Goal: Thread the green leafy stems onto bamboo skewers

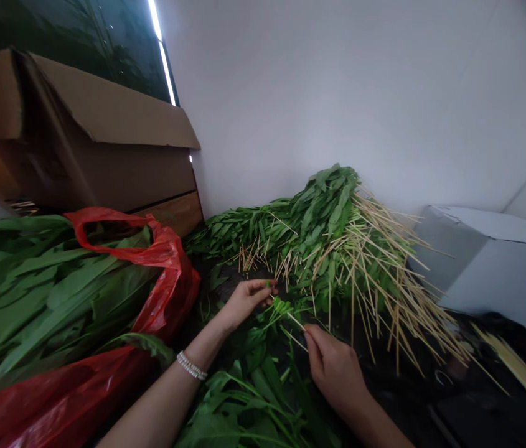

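Note:
My right hand [335,367] is closed on a thin bamboo skewer [297,322], which points up and to the left. Several green stems [282,306] are threaded on the skewer, their leaves hanging below it. At the skewer's far end my left hand [251,300], with a beaded bracelet at its wrist, pinches a bit of green stem between thumb and fingers. Under both hands lie loose leafy greens [248,404]. Just beyond them rises a big pile of skewered greens [332,205], its bare skewer ends [384,280] fanning out to the right.
On the left, a red plastic bag [169,267] stands open, full of long green leaves [57,298]. Behind it is an open cardboard box [127,168]. A white box [500,261] stands at the right by the wall, with a bundle of skewers [515,361] in front.

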`<control>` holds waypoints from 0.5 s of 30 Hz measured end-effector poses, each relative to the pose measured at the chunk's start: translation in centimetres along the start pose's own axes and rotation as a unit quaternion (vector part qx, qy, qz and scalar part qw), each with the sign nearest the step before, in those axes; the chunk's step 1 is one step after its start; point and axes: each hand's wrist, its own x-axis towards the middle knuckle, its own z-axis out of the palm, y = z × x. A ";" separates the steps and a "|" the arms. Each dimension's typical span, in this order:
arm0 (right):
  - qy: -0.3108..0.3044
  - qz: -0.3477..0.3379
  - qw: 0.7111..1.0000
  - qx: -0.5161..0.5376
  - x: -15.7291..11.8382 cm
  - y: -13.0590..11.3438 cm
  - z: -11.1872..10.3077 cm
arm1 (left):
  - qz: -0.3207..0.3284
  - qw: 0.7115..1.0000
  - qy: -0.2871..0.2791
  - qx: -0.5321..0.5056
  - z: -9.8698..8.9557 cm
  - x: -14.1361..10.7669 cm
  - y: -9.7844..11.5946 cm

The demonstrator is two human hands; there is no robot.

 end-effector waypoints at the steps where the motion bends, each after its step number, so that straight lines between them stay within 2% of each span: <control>1: -0.001 0.000 1.000 0.000 0.0 0.0 0.0 | 0.002 1.000 0.008 0.002 -0.1 0.1 0.0; 7: 0.008 0.011 1.000 0.004 -0.1 0.3 0.2 | 0.020 0.999 0.036 -0.013 -0.3 0.1 0.4; 15: 0.021 0.035 0.999 -0.006 0.0 0.5 0.1 | -0.017 0.998 0.026 -0.047 -0.1 -0.1 0.4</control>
